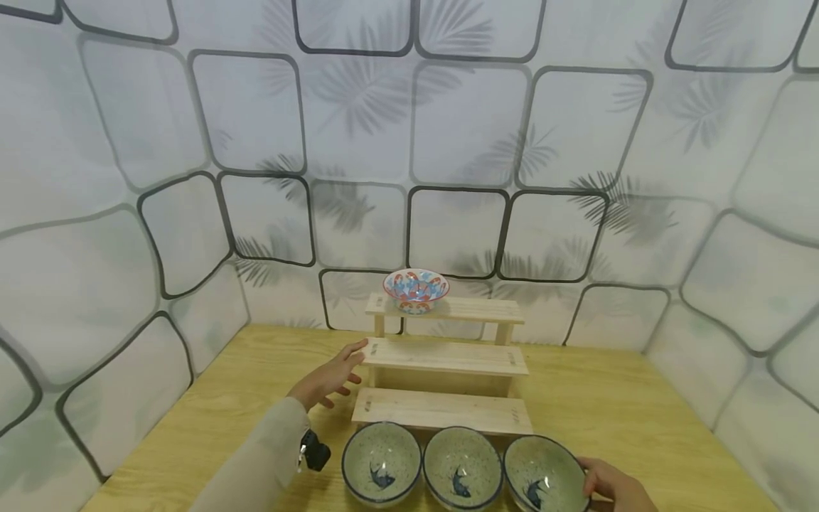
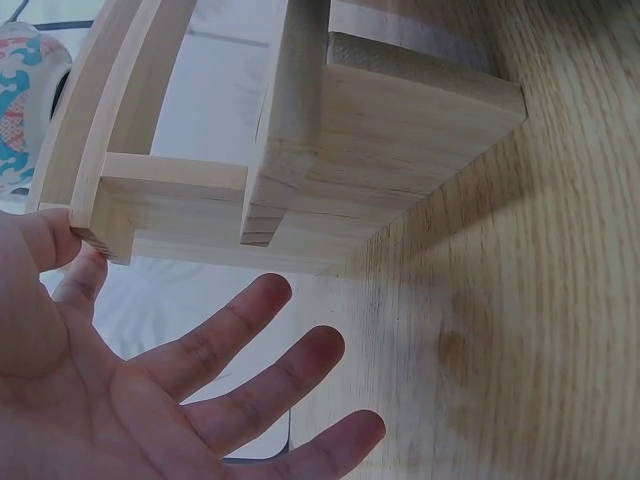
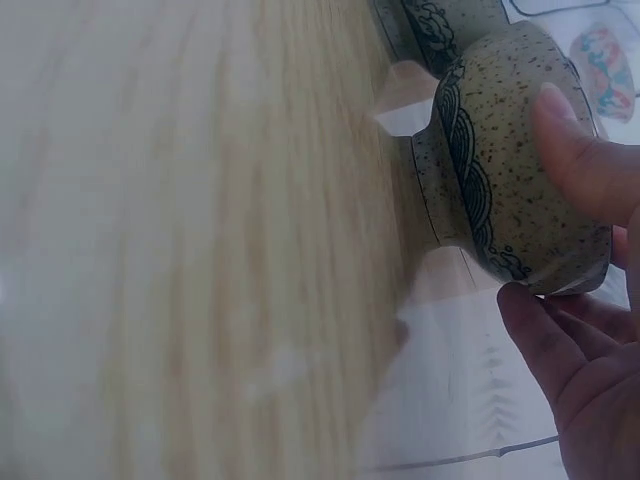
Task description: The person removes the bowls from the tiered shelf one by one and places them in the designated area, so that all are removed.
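My left hand is at the left end of a three-step wooden stand. In the left wrist view, thumb and index finger pinch a board's corner while the other fingers stretch out apart. My right hand grips the rightmost of three speckled bowls, the bowl, with the thumb at its rim and fingers around the outer side. A blue fish is painted inside each. The middle bowl and the left bowl stand in a row beside it, in front of the lowest step.
A red-and-blue patterned bowl stands on the top step, towards its left end. Under everything is a wood-grain table. Pale patterned curtains enclose the back and both sides.
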Demonstrator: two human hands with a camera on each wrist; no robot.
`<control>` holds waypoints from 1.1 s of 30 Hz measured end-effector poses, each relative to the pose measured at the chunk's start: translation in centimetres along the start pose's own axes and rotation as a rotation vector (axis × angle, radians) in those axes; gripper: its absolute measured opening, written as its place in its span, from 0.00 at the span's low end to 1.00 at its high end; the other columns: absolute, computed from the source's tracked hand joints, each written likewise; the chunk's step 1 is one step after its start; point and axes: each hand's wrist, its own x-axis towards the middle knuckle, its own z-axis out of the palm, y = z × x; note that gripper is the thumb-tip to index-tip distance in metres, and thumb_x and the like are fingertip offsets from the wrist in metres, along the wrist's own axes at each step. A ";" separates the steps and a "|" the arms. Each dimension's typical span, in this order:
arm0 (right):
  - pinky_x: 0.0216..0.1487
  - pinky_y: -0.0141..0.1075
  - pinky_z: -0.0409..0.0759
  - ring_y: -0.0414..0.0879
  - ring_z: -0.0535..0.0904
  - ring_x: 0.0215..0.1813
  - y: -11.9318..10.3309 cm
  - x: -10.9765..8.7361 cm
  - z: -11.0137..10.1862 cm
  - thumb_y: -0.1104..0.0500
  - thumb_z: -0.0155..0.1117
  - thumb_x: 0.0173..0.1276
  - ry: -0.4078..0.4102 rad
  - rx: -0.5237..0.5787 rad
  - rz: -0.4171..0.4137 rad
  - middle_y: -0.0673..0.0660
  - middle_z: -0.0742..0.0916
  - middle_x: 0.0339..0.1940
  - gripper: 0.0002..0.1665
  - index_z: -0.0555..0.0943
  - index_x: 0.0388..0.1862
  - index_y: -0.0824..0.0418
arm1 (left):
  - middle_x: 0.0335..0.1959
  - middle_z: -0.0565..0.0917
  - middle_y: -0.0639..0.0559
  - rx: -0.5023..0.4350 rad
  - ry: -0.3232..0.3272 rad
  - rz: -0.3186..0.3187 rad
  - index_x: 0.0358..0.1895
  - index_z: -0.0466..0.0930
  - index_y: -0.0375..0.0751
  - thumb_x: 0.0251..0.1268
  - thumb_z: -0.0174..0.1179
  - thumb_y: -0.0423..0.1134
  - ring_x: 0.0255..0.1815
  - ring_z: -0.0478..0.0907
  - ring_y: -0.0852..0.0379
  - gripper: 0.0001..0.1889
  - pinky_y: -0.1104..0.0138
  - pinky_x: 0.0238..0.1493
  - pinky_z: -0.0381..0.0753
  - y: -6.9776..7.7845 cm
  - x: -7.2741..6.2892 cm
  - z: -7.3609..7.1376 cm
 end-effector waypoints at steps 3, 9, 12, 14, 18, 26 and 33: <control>0.41 0.44 0.82 0.68 0.80 0.49 -0.2 0.0 -0.1 0.69 0.78 0.44 -0.001 -0.018 0.042 0.88 0.62 0.62 0.25 0.69 0.33 0.68 | 0.60 0.74 0.38 0.000 0.005 0.002 0.77 0.48 0.70 0.74 0.39 0.64 0.55 0.73 0.32 0.31 0.34 0.43 0.69 0.2 -0.1 0.1; 0.44 0.49 0.81 0.71 0.78 0.52 -0.4 0.0 -0.5 0.63 0.82 0.46 0.000 -0.129 0.107 0.85 0.66 0.62 0.31 0.69 0.40 0.67 | 0.60 0.74 0.37 -0.003 0.007 0.005 0.77 0.48 0.68 0.75 0.39 0.63 0.55 0.73 0.32 0.30 0.33 0.44 0.69 0.5 -0.4 0.2; 0.44 0.46 0.82 0.74 0.76 0.53 -0.5 0.2 -0.8 0.60 0.80 0.51 -0.042 -0.180 0.050 0.85 0.68 0.60 0.31 0.70 0.46 0.67 | 0.59 0.74 0.37 -0.003 0.008 0.003 0.77 0.48 0.68 0.75 0.39 0.63 0.55 0.73 0.31 0.30 0.33 0.44 0.68 0.5 -0.5 0.2; 0.44 0.43 0.82 0.75 0.75 0.54 -0.7 0.2 -1.0 0.60 0.75 0.58 -0.075 -0.180 0.000 0.84 0.69 0.59 0.30 0.69 0.51 0.69 | 0.59 0.74 0.37 -0.005 0.007 0.004 0.77 0.48 0.68 0.75 0.39 0.63 0.55 0.73 0.31 0.30 0.33 0.44 0.68 0.5 -0.5 0.2; 0.44 0.43 0.82 0.75 0.75 0.54 -1.5 0.3 -1.2 0.60 0.63 0.70 -0.069 -0.192 -0.055 0.84 0.68 0.60 0.32 0.61 0.64 0.74 | 0.59 0.74 0.37 -0.006 0.005 0.006 0.77 0.48 0.68 0.75 0.39 0.63 0.55 0.73 0.30 0.30 0.32 0.43 0.68 0.4 -0.5 0.2; 0.46 0.39 0.80 0.53 0.79 0.58 -4.1 1.5 -1.3 0.65 0.47 0.78 0.097 -0.266 -0.218 0.81 0.70 0.62 0.27 0.54 0.71 0.71 | 0.59 0.74 0.37 -0.006 0.006 0.008 0.77 0.48 0.68 0.75 0.39 0.63 0.55 0.73 0.30 0.30 0.33 0.43 0.69 0.3 -0.4 0.2; 0.49 0.33 0.79 0.34 0.77 0.56 -5.9 4.3 -0.6 0.67 0.35 0.81 0.119 -0.094 -0.432 0.48 0.78 0.59 0.22 0.57 0.70 0.71 | 0.60 0.73 0.36 0.000 0.006 0.018 0.77 0.48 0.68 0.74 0.39 0.64 0.54 0.73 0.30 0.31 0.33 0.43 0.69 0.1 -0.3 0.0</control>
